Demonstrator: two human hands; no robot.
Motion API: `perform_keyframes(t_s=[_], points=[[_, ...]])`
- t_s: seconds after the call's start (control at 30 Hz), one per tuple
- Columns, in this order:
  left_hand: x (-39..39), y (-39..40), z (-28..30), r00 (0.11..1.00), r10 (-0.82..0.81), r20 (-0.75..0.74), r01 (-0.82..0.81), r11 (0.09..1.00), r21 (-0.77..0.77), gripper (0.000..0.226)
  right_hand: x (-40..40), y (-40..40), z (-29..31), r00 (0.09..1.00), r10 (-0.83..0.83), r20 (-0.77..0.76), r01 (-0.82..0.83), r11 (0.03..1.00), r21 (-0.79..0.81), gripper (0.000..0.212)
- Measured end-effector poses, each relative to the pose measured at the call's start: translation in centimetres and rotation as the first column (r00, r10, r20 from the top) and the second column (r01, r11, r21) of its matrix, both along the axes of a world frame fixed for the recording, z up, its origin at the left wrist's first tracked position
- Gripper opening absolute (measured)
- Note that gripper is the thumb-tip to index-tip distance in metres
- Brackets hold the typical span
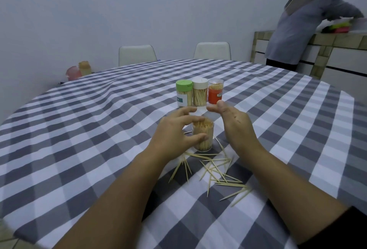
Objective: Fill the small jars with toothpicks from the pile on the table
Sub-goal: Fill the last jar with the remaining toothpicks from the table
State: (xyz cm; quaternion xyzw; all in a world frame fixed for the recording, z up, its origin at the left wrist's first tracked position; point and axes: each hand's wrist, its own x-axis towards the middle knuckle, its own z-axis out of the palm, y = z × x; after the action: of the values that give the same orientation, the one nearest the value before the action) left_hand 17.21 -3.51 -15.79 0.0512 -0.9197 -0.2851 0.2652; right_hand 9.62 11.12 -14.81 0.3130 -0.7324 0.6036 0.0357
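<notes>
— Loose toothpicks [215, 169] are seen scattered nearest the camera on the checked tabletop [83, 149], between the two forearms. What is held?

— An open clear jar [203, 136], packed upright with toothpicks up to its rim, is gripped by the left hand [174, 133]; the thumb is laid across its side and the fingers are curled over its mouth. It is stood on the tabletop just beyond the loose pile.

— And the other grip?

— Nothing is held by the right hand [236, 121]. Its grip is kept wide, fingers stretched forward just right of the jar, apart from it.

— Which containers are set farther back?

— Three are lined up touching one another. A green-lidded jar [184, 93] with a white label is placed on the left, filled with toothpicks. A white-lidded jar [200, 94] is set in the middle, its toothpicks leaning loosely inside. A clear-capped jar [215, 91] with an orange label is placed on the right, toothpicks seen above the label.

— Anything else?

— Two white chair backs [137, 55] are seen beyond the tabletop. Pink and yellow plastic containers [79, 72] are seen past the left edge; their contents cannot be told. A person in grey [297, 30] is leaned over a counter at far right.
</notes>
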Motion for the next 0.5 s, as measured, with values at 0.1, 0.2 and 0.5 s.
perform_keyframes(t_s=[0.1,0.2,0.5], points=[[0.3,-0.2,0.1,0.999,0.005,-0.045,-0.007,0.999,-0.031,0.052,-0.1,-0.1,-0.9,0.991,-0.002,-0.133,0.012,0.997,0.074,0.043],[0.5,-0.1,0.3,1.0,-0.014,-0.017,0.013,0.999,-0.029,0.058,-0.2,-0.1,-1.3,0.973,-0.002,-0.23,0.053,0.975,0.214,0.048],[0.1,-1.0,0.3,0.977,0.186,0.106,-0.197,0.975,0.101,0.037,-1.4,1.1,-0.2,0.984,-0.179,0.009,0.143,0.815,0.561,0.023]])
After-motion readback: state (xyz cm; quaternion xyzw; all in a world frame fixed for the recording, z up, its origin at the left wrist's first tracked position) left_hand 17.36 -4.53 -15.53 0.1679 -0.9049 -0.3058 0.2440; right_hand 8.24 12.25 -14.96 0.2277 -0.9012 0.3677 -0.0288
